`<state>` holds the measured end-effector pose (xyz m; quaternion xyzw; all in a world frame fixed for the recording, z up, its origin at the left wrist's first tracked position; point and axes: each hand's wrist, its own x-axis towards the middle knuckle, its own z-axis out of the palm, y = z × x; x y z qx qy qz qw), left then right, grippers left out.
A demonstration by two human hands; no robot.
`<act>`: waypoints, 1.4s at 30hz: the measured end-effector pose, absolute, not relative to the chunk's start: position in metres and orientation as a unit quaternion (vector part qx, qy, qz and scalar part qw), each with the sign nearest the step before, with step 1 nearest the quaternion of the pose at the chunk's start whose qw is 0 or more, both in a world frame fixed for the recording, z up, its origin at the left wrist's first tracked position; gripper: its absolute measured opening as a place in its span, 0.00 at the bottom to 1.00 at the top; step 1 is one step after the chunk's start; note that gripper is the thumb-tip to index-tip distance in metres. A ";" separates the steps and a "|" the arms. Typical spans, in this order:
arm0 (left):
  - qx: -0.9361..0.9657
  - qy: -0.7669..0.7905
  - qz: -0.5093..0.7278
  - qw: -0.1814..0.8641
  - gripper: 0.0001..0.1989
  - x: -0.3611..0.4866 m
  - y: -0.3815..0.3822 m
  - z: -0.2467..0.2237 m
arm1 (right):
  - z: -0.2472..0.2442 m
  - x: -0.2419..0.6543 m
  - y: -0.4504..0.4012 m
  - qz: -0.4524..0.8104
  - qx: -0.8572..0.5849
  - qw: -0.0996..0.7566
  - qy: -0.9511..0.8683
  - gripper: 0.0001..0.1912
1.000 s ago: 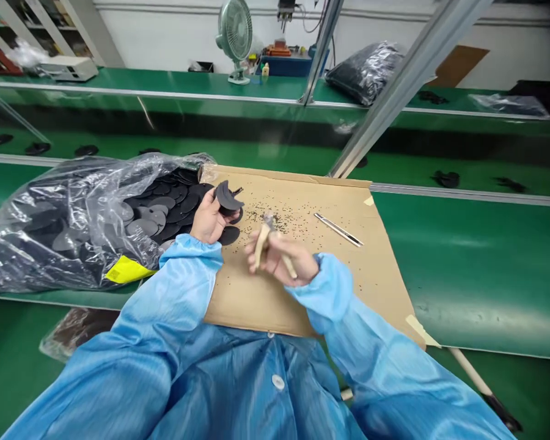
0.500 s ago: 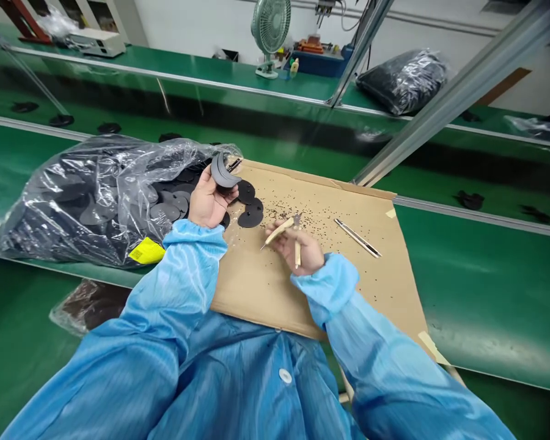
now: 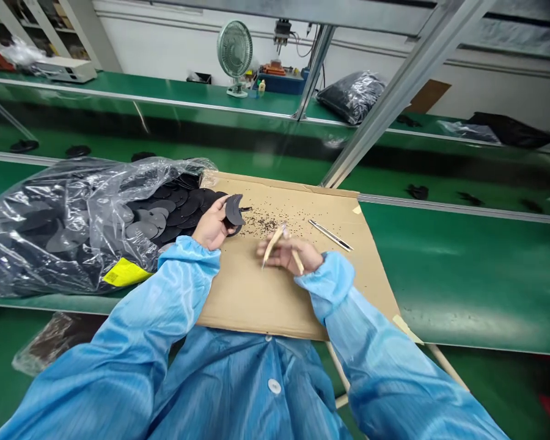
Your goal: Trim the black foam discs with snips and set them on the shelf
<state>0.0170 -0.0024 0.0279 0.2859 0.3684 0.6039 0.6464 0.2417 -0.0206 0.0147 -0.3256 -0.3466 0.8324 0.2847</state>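
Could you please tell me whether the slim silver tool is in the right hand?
No, the slim silver tool lies on the cardboard, while the right hand holds the pale-handled tool.

Our green bench (image 3: 467,269) carries a plastic bag (image 3: 80,208) of black discs (image 3: 178,211) beside cardboard (image 3: 252,299) bearing black specks (image 3: 266,225) and a utility knife (image 3: 330,236).

Bright, diffuse light leaves glare on the plastic bag (image 3: 80,214) and sheen on the green bench (image 3: 490,324), while motion blur softens the right hand (image 3: 295,253).
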 end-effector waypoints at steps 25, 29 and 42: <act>0.243 0.416 0.521 0.705 0.15 0.035 -0.007 -0.001 | -0.009 0.226 -0.006 0.076 -0.487 0.348 -0.797 0.16; 0.207 0.414 0.504 0.729 0.13 0.036 -0.009 0.003 | -0.008 0.226 -0.007 0.053 -0.497 0.327 -0.802 0.16; 0.191 0.416 0.498 0.737 0.10 0.035 -0.010 0.004 | -0.009 0.227 -0.007 0.060 -0.468 0.307 -0.826 0.16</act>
